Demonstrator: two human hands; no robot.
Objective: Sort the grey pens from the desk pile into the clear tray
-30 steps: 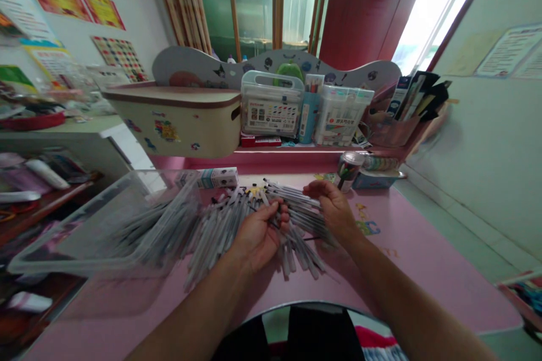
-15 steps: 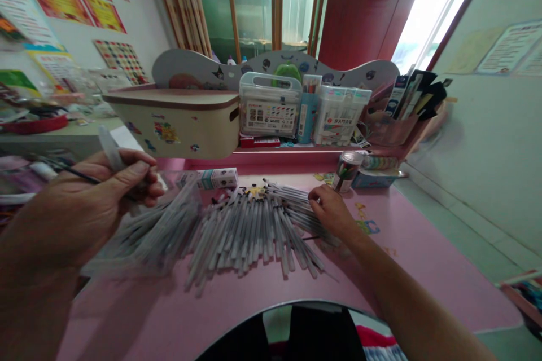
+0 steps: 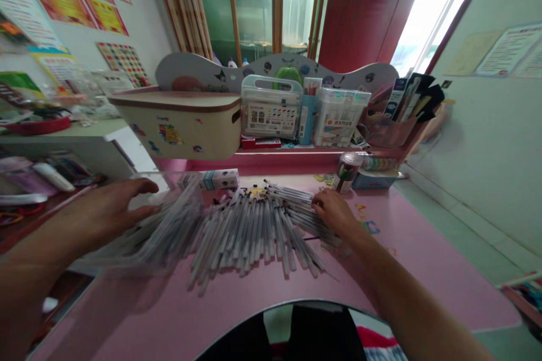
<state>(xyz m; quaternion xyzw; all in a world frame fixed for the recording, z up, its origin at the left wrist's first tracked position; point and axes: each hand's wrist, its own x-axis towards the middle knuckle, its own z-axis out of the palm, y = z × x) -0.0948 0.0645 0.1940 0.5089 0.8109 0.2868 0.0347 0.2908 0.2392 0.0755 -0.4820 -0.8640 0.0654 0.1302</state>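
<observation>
My left hand [image 3: 114, 215] is at the left, fingers apart and thumb spread, reaching over a clear plastic box [image 3: 101, 264]. Many translucent grey pen barrels [image 3: 175, 224] lie jumbled in that box. Beside it, a fanned pile of similar pens [image 3: 249, 231] with dark tips covers the middle of the pink desk [image 3: 436, 271]. On the right, another group of pens [image 3: 292, 194] lies crosswise, its right ends under my right hand [image 3: 333, 210]. That hand's fingers are curled around these ends, and the fingertips are partly hidden.
A small white box [image 3: 219, 179] lies behind the pens. Near my right hand stand a can [image 3: 347, 172] and a blue box [image 3: 375, 179]. On the raised shelf sit a cream bin [image 3: 190, 130], a marker case [image 3: 271, 110] and a pen holder [image 3: 389, 127].
My left hand has let go of the pale tube and thin dark stick it held, opened, and moved down over the clear box. My right hand has barely shifted.
</observation>
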